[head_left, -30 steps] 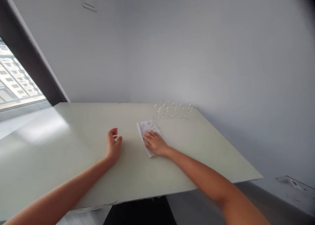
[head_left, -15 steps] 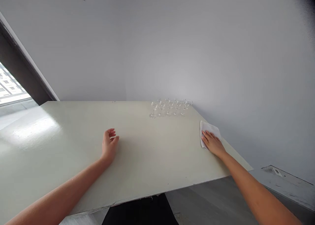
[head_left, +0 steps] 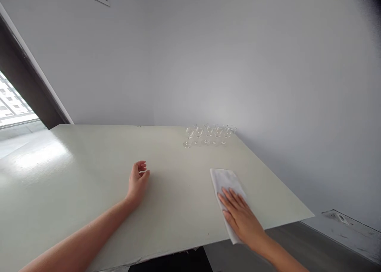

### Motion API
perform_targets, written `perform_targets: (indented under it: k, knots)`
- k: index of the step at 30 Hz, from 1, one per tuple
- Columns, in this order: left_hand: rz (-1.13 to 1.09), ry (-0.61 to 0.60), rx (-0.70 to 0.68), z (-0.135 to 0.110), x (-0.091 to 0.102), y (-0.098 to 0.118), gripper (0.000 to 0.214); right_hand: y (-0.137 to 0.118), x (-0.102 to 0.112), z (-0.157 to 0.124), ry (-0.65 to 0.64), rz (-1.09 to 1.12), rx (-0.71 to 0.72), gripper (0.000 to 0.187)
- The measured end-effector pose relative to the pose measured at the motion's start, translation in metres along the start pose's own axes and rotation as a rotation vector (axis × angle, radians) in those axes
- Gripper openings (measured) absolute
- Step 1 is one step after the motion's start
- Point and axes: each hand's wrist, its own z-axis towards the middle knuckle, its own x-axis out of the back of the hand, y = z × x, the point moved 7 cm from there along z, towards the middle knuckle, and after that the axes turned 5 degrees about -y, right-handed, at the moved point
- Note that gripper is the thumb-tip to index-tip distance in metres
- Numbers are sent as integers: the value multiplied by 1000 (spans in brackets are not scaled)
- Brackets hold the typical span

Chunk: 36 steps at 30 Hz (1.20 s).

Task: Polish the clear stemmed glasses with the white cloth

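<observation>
Right hand (head_left: 239, 216): yours lies flat, fingers spread, pressing a white cloth (head_left: 224, 181) onto the bench (head_left: 89, 173) near its front right edge. Left hand (head_left: 137, 181): loosely curled on the bench, holding nothing. Glasses (head_left: 208, 134) stand in a row at the wall.

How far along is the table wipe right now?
Done: the cloth has crossed mid-table and the far right edge. In hand: right hand presses it flat near the front right corner; left hand rests idle. Left: the window-side table and around the glasses, no visible pass.
</observation>
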Motion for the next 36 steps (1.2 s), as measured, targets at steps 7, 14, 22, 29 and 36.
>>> perform_targets:
  k: [7, 14, 22, 29, 36]
  knots:
    - [-24, 4, -7, 0, 0, -3, 30, -89, 21, 56, -89, 121, 361, 49]
    - [-26, 5, -10, 0, 0, 0, 29, -120, 27, 112, 13, 17, 303, 48]
    - [28, -2, -4, 5, 0, -9, 29, -136, 55, 125, -43, -11, 340, 43]
    - [107, -217, 3, 51, -59, 16, 28, -120, 52, 137, 179, 173, 302, 17]
    - [44, -337, 26, 109, -169, 44, 52, -117, 46, 136, 218, 235, 328, 15]
